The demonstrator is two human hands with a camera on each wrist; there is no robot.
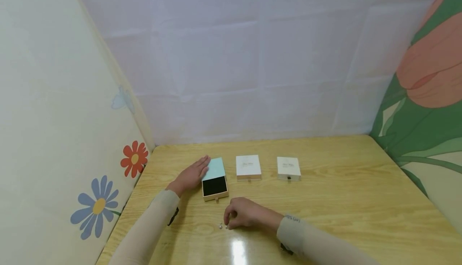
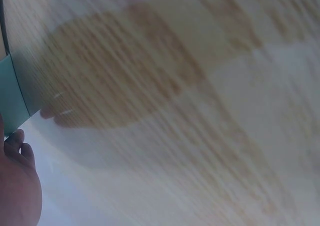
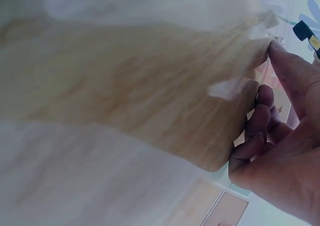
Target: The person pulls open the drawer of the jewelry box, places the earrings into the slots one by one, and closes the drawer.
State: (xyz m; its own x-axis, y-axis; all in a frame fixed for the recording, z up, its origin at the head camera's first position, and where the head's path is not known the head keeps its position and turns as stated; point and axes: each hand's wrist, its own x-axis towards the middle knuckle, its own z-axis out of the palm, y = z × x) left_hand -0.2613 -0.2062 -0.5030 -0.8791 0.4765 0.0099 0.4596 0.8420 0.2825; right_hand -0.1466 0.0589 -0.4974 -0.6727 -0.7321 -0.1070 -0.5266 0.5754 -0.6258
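Note:
My left hand (image 1: 193,173) rests with straight fingers along the left side of a pale teal drawer-style box (image 1: 214,168). Its tray (image 1: 215,197) is pulled out toward me and shows a black lining. In the left wrist view, a corner of the teal sleeve (image 2: 15,98) is beside the fingers. Lower on the table, my right hand (image 1: 242,213) pinches a small shiny piece, seemingly an earring (image 1: 226,227), at thumb and index fingertips, close to the tabletop. A similar shiny earring (image 1: 221,226) lies just left of it. The right wrist view shows the hand's (image 3: 285,136) other fingers curled.
Two white boxes stand to the right of the teal one: a larger one (image 1: 248,165) and a smaller one (image 1: 288,166) with a dark pull tab. The wood-grain table (image 1: 343,193) is glossy. A white cloth (image 1: 260,64) hangs behind it, with flower-printed panels at both sides.

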